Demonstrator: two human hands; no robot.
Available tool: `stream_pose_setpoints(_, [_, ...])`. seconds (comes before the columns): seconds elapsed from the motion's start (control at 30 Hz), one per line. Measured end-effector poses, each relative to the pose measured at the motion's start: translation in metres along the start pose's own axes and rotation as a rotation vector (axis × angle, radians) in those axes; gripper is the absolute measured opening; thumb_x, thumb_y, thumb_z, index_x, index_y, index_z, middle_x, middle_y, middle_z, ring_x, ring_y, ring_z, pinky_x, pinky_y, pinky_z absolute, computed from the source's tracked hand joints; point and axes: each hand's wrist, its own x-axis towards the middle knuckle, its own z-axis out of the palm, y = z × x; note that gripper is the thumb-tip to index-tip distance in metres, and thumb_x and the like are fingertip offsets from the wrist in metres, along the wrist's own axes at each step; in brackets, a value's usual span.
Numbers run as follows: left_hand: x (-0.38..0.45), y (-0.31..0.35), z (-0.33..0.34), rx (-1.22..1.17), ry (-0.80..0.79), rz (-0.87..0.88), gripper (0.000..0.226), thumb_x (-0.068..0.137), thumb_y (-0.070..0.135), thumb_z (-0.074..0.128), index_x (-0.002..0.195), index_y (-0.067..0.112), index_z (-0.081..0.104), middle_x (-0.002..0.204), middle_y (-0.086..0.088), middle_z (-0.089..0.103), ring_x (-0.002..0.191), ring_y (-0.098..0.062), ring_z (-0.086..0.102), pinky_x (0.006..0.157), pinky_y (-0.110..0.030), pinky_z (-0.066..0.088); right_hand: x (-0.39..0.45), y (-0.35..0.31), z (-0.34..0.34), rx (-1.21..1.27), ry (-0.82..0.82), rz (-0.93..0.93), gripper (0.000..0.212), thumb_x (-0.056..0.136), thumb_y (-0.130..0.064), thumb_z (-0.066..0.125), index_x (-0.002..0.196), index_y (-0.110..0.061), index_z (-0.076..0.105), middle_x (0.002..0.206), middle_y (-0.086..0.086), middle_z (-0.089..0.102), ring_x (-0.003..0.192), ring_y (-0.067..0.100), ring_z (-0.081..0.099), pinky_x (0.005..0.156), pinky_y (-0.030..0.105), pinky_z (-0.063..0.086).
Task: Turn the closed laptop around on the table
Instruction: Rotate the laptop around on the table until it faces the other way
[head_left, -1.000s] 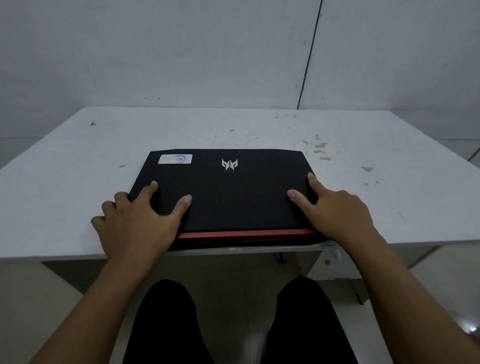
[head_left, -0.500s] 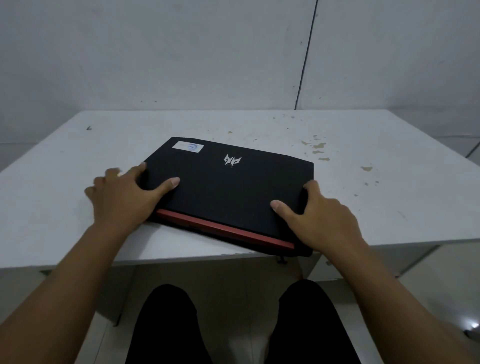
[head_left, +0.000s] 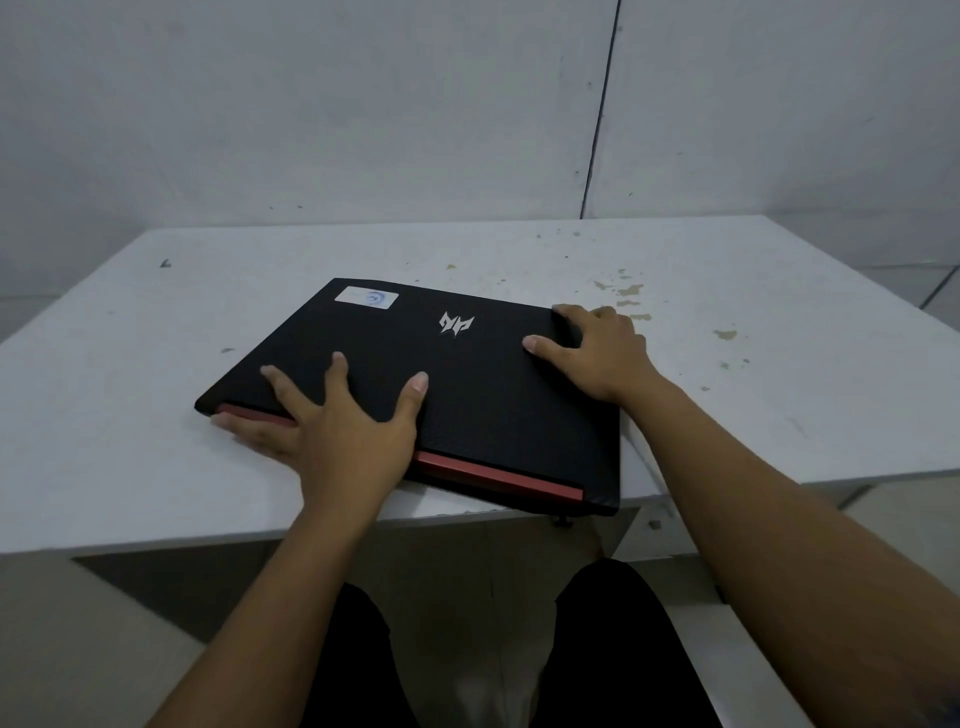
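The closed black laptop (head_left: 457, 384) lies skewed at the frame's centre on the white table (head_left: 156, 467), its lower-right corner over the near edge; the left hand (head_left: 337, 421) presses flat on the lid, fingers spread, grasping nothing; the right hand (head_left: 597, 348) clasps the far right corner.

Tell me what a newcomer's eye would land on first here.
First, the closed black laptop with a silver logo, lying skewed on the white stained table, its near right corner at the table's front edge. Next, the two bare hands: the left hand spread on the lid by the red strip, the right hand gripping the far right corner.
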Motion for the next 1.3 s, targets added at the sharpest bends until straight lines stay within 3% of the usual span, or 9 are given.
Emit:
stream_pose_setpoints(0.23, [0.047, -0.006, -0.006, 0.094, -0.096, 0.111, 0.099, 0.075, 0.093, 0.039, 0.159, 0.04, 0.036, 0.173, -0.018, -0.004, 0.15, -0.049, -0.03, 0.114, -0.063, -0.026, -0.023, -0.012, 0.006, -0.088, 0.092, 0.139, 0.083, 0.083, -0.082, 0.04, 0.15, -0.033, 0.042, 0.145, 0.014, 0.046, 0.136, 0.036, 0.035, 0.106, 0.05, 0.026])
stream_pose_setpoints(0.4, [0.074, -0.012, -0.02, -0.026, -0.241, 0.213, 0.088, 0.077, 0.085, 0.057, 0.154, 0.045, 0.042, 0.175, -0.007, 0.002, 0.153, -0.035, -0.03, 0.122, -0.061, -0.013, -0.053, -0.013, 0.006, -0.063, 0.151, 0.205, 0.084, 0.082, -0.082, 0.04, 0.149, -0.031, 0.044, 0.141, 0.012, 0.047, 0.132, 0.034, 0.036, 0.104, 0.049, 0.028])
stream_pose_setpoints(0.57, [0.085, -0.013, -0.026, -0.052, -0.281, 0.22, 0.086, 0.075, 0.081, 0.064, 0.152, 0.048, 0.046, 0.175, -0.003, 0.007, 0.157, -0.032, -0.021, 0.123, -0.055, -0.007, -0.07, 0.011, -0.005, -0.039, 0.14, 0.02, 0.081, 0.079, -0.085, 0.047, 0.141, -0.034, 0.053, 0.12, 0.003, 0.055, 0.119, 0.025, 0.048, 0.096, 0.042, 0.042])
stream_pose_setpoints(0.7, [0.049, 0.004, -0.022, -0.081, -0.211, 0.144, 0.089, 0.076, 0.077, 0.067, 0.154, 0.042, 0.046, 0.174, -0.008, 0.007, 0.159, -0.036, -0.008, 0.126, -0.054, 0.008, -0.054, 0.038, -0.017, 0.262, 0.082, -0.088, 0.051, 0.078, -0.075, 0.066, 0.115, -0.039, 0.066, 0.096, -0.015, 0.06, 0.092, 0.013, 0.059, 0.074, 0.03, 0.042])
stream_pose_setpoints(0.83, [-0.028, 0.028, -0.014, -0.038, -0.362, 0.232, 0.118, 0.051, 0.099, 0.059, 0.156, 0.048, 0.038, 0.175, 0.004, -0.008, 0.155, -0.029, -0.028, 0.124, -0.059, -0.003, -0.049, 0.042, -0.005, 0.222, 0.155, -0.15, 0.044, 0.087, -0.073, 0.056, 0.121, -0.046, 0.059, 0.084, -0.015, 0.061, 0.08, 0.011, 0.06, 0.067, 0.029, 0.04])
stream_pose_setpoints(0.97, [-0.066, 0.029, -0.003, 0.217, -0.433, 0.364, 0.146, 0.035, 0.108, 0.049, 0.162, 0.05, 0.01, 0.173, 0.008, -0.019, 0.151, -0.021, -0.038, 0.119, -0.07, -0.006, -0.05, 0.042, -0.005, 0.14, 0.13, -0.152, 0.048, 0.094, -0.071, 0.046, 0.133, -0.046, 0.055, 0.101, -0.011, 0.067, 0.095, 0.019, 0.063, 0.073, 0.03, 0.038])
stream_pose_setpoints(1.03, [-0.065, 0.026, -0.002, 0.256, -0.408, 0.402, 0.142, 0.04, 0.102, 0.057, 0.162, 0.051, 0.007, 0.173, 0.009, -0.017, 0.153, -0.02, -0.035, 0.119, -0.071, -0.002, -0.049, 0.043, -0.007, 0.106, 0.087, -0.138, 0.055, 0.094, -0.071, 0.042, 0.143, -0.049, 0.051, 0.129, -0.008, 0.066, 0.118, 0.021, 0.059, 0.082, 0.028, 0.036])
stream_pose_setpoints(1.1, [-0.062, 0.023, -0.001, 0.262, -0.388, 0.425, 0.132, 0.048, 0.093, 0.066, 0.161, 0.053, 0.01, 0.173, 0.008, -0.014, 0.154, -0.021, -0.031, 0.119, -0.072, -0.001, -0.048, 0.041, -0.009, 0.079, 0.061, -0.114, 0.059, 0.093, -0.074, 0.04, 0.147, -0.052, 0.045, 0.144, -0.007, 0.058, 0.129, 0.021, 0.052, 0.085, 0.027, 0.034])
stream_pose_setpoints(1.3, [-0.053, 0.014, -0.008, 0.114, -0.348, 0.494, 0.119, 0.044, 0.081, 0.074, 0.153, 0.054, 0.036, 0.173, 0.013, 0.009, 0.158, -0.013, -0.013, 0.121, -0.068, 0.003, -0.056, 0.032, -0.009, 0.016, 0.081, -0.06, 0.062, 0.093, -0.076, 0.038, 0.149, -0.049, 0.044, 0.13, -0.002, 0.067, 0.112, 0.021, 0.059, 0.076, 0.03, 0.036])
